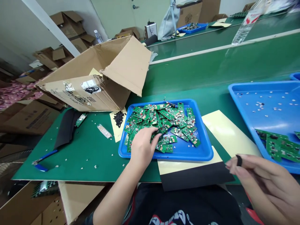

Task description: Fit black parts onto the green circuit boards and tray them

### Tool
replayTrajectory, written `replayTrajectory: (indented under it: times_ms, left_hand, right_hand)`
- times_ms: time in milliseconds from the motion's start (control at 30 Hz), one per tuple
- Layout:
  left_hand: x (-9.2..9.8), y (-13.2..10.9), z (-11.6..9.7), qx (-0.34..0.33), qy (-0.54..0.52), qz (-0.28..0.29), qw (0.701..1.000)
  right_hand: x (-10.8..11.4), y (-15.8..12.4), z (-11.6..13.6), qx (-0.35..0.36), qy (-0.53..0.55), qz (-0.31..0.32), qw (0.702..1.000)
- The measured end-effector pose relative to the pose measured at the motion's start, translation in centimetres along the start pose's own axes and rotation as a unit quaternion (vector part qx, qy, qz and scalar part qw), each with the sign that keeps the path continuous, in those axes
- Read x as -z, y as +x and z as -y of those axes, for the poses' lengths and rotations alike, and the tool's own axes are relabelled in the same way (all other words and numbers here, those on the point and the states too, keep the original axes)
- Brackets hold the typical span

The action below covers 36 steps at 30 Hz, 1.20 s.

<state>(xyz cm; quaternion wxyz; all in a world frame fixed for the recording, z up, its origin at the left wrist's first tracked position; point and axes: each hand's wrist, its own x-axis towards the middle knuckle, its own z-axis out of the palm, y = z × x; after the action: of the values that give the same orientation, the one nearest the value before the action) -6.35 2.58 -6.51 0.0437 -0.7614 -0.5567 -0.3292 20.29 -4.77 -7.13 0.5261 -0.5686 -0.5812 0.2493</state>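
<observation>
A person's left hand (142,147) rests on a heap of small green printed circuit boards (168,125), its fingers close together and curled over the near edge of the pile; whether it grips a board cannot be told. The boards lie jumbled in a shallow blue plastic tray (185,157), which sits on a sheet of cream-backed black foam (197,178). The right hand (260,182), raised beside the tray, pinches a small black piece (239,160) between thumb and fingertips.

To the right, a wider bright blue plastic tray (243,106) holds more green circuit boards (276,145) and scattered small white bits. Both trays stand on a green-topped tabletop (93,156), dotted with the same white bits. Left of the first tray lie a pile of black bits on cream paper (118,118), a silver packet (104,131), a single green board (81,120), a limp black foam strip (65,129) and a blue-handled hand tool (43,162). A torn-open brown cardboard box (126,65) leans beyond them. A clear plastic bottle (246,26) lies on a second green bench (187,47), farther back.
</observation>
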Motion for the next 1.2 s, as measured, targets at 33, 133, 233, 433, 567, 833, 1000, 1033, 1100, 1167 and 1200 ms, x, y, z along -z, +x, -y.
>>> replayTrajectory:
  times_ms: [33,133,233,433,567,833,1000,1033,1100,1167,1200]
  left_hand:
    - [0.5,0.1,-0.5,0.018,-0.036,-0.011,0.999]
    - [2.0,0.5,-2.6,0.140,-0.226,-0.016,0.964]
    - [2.9,0.8,-4.8,0.267,-0.416,0.086,0.865]
    - [3.0,0.5,-7.4,0.368,-0.575,0.210,0.700]
    - [2.9,0.3,-8.0,0.397,-0.613,0.191,0.656]
    - [2.8,0.4,-8.3,0.371,-0.615,0.194,0.668]
    - [2.9,0.3,-8.4,0.365,-0.601,0.195,0.684]
    - [2.9,0.2,-8.4,0.364,-0.599,0.193,0.687]
    - [2.9,0.2,-8.4,0.360,-0.595,0.190,0.693]
    - [2.9,0.1,-8.3,0.354,-0.592,0.187,0.700]
    - [2.9,0.1,-8.3,0.351,-0.590,0.187,0.703]
  right_hand:
    - [-0.4,0.3,0.4,0.022,-0.005,0.029,0.999]
    - [-1.2,1.6,1.2,0.088,-0.041,0.089,0.991]
    - [-1.7,2.7,2.5,0.154,-0.075,0.147,0.974]
    - [-2.1,3.8,5.4,0.234,-0.100,0.228,0.940]
    - [-1.9,3.6,5.4,0.217,-0.146,0.233,0.937]
    - [-1.8,3.4,5.5,0.196,-0.160,0.267,0.930]
    - [-1.5,3.8,5.7,0.204,-0.186,0.262,0.925]
    - [-1.4,3.9,5.8,0.206,-0.191,0.268,0.922]
    - [-1.3,4.0,6.0,0.210,-0.201,0.283,0.914]
    - [-1.3,4.1,6.1,0.212,-0.207,0.291,0.910]
    - [-1.2,4.2,6.2,0.211,-0.208,0.291,0.910]
